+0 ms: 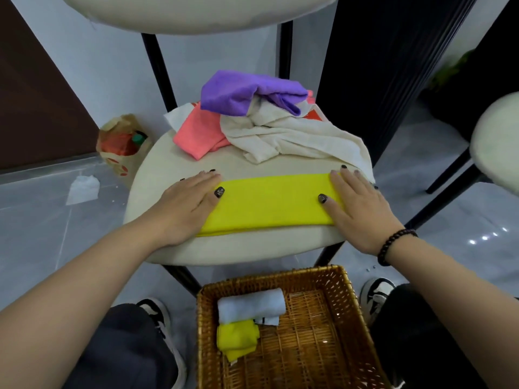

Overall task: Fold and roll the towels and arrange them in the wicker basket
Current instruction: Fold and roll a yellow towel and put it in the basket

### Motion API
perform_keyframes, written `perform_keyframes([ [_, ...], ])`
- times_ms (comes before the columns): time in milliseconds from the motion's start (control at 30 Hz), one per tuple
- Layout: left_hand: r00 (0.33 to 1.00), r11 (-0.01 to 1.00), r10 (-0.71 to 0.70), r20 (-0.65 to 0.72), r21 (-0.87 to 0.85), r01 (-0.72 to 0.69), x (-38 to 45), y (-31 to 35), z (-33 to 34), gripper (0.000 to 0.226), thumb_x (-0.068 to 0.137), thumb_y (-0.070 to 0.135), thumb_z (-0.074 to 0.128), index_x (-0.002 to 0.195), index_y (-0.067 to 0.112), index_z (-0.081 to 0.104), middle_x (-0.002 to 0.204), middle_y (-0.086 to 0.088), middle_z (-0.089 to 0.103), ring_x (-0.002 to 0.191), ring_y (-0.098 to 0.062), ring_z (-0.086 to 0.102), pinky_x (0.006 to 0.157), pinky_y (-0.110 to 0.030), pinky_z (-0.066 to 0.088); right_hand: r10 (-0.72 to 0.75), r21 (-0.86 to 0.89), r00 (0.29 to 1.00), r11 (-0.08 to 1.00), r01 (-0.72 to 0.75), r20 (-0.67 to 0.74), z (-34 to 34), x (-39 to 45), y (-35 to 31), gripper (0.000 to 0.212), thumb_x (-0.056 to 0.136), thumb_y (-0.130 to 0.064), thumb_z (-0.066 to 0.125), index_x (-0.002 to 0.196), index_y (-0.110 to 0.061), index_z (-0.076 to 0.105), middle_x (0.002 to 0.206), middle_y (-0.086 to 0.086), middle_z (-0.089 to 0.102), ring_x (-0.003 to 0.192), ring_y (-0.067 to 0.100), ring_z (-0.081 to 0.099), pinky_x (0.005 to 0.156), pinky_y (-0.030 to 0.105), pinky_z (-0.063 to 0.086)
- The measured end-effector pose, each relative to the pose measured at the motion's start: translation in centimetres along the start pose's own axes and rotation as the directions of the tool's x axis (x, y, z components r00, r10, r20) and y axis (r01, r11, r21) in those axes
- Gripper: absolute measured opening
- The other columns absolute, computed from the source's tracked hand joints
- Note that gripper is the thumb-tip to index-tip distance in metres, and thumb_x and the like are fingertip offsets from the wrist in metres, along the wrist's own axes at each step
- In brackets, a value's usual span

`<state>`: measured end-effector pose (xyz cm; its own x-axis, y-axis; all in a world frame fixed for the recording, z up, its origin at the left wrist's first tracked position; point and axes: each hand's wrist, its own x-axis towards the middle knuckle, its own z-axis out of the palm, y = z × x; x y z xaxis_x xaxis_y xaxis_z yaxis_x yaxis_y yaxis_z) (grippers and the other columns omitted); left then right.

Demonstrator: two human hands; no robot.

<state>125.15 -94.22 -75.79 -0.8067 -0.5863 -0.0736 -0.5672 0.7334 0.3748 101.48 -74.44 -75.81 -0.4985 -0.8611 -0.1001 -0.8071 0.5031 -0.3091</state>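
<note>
left hand (188,203) | right hand (358,204) | flat on yellow towel (269,204) | no legible writing

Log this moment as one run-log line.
step: flatten fold | left hand, right hand: flat on yellow towel ends | wicker basket: two rolls | pile: unfolded

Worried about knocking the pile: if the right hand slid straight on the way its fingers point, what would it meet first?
Probably the cream towel, lying just beyond the right hand; depth is unclear.
</note>
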Motion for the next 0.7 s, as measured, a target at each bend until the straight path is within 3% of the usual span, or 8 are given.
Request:
perform_keyframes([
  [100,0.994,0.999,-0.006,-0.109,-0.037,0.002,0.2,0.0,-1.2,0.044,0.098,0.035,0.047,0.136,0.016,0.053,0.141,-0.004,0.050,0.132,-0.019,0.041,0.103,-0.018,0.022,0.089,0.159,0.996,0.984,-0.083,-0.030,-1.7,1.2,0.1,0.063,0.096,-0.043,0.049,0.150,-0.019,0.028,0.156,0.005,0.024,0.143,0.028,0.018,0.116,0.046,0.022],
  [167,0.989,0.999,-0.033,-0.141,-0.021,0.030,0.2,0.2,-1.9,0.037,0.093,0.024,0.061,0.129,0.017,0.059,0.128,-0.004,0.056,0.122,-0.021,0.047,0.093,-0.018,0.026,0.134,0.188,0.991,0.974,-0.129,-0.017,-2.8,1.9,-0.3,0.063,0.090,-0.036,0.062,0.146,-0.022,0.037,0.148,0.008,0.036,0.137,0.031,0.028,0.108,0.046,0.033],
  [233,0.988,0.996,-0.094,-0.125,-0.004,0.094,0.2,0.3,-2.4,0.031,0.089,0.027,0.066,0.119,0.018,0.062,0.116,-0.003,0.058,0.111,-0.021,0.050,0.082,-0.021,0.028,0.170,0.248,0.985,0.954,-0.171,0.025,-3.6,2.6,-0.7,0.054,0.085,-0.030,0.069,0.135,-0.020,0.050,0.132,0.009,0.050,0.119,0.027,0.045,0.092,0.038,0.043],
  [300,0.981,0.984,-0.175,-0.081,0.018,0.177,0.1,0.3,-2.8,0.025,0.088,0.034,0.065,0.106,0.017,0.061,0.106,0.000,0.057,0.100,-0.021,0.051,0.075,-0.027,0.030,0.206,0.335,0.975,0.916,-0.221,0.081,-4.0,3.1,-1.0,0.041,0.082,-0.025,0.074,0.119,-0.015,0.060,0.112,0.006,0.057,0.098,0.022,0.050,0.079,0.032,0.043],
  [400,0.966,0.968,-0.250,-0.064,0.003,0.251,-0.3,-0.2,-3.1,0.025,0.085,0.040,0.065,0.092,0.017,0.058,0.092,0.001,0.060,0.093,-0.024,0.055,0.070,-0.034,0.035,0.255,0.359,0.958,0.889,-0.285,0.130,-4.5,3.9,-1.2,0.039,0.076,-0.024,0.079,0.110,-0.012,0.063,0.110,0.006,0.057,0.100,0.024,0.053,0.082,0.035,0.047],
  [567,0.927,0.895,-0.350,-0.132,-0.338,0.290,-2.1,-0.4,-3.5,0.033,0.065,0.041,0.074,0.079,0.022,0.051,0.072,0.001,0.060,0.072,-0.021,0.055,0.059,-0.034,0.038,0.215,0.421,0.969,0.873,-0.247,0.122,-7.1,5.2,-2.2,0.027,0.072,-0.018,0.083,0.095,-0.012,0.068,0.096,0.006,0.065,0.088,0.021,0.060,0.073,0.033,0.053],
  [633,0.910,0.837,-0.393,-0.134,-0.461,0.294,-2.9,0.3,-3.1,0.039,0.063,0.040,0.078,0.081,0.023,0.048,0.070,-0.001,0.059,0.068,-0.020,0.054,0.059,-0.037,0.041,0.169,0.450,0.984,0.876,-0.173,0.048,-8.5,6.0,-3.3,0.023,0.073,-0.012,0.081,0.092,-0.015,0.068,0.091,0.003,0.065,0.089,0.019,0.059,0.068,0.027,0.049],
  [700,0.903,0.771,-0.420,-0.092,-0.560,0.302,-3.5,1.0,-2.4,0.039,0.072,0.029,0.082,0.092,0.023,0.049,0.077,-0.004,0.066,0.075,-0.020,0.061,0.068,-0.040,0.048,0.118,0.380,0.990,0.921,-0.081,-0.073,-9.6,7.5,-4.7,0.033,0.074,-0.009,0.079,0.103,-0.018,0.068,0.099,0.003,0.064,0.093,0.017,0.056,0.072,0.026,0.044],
])
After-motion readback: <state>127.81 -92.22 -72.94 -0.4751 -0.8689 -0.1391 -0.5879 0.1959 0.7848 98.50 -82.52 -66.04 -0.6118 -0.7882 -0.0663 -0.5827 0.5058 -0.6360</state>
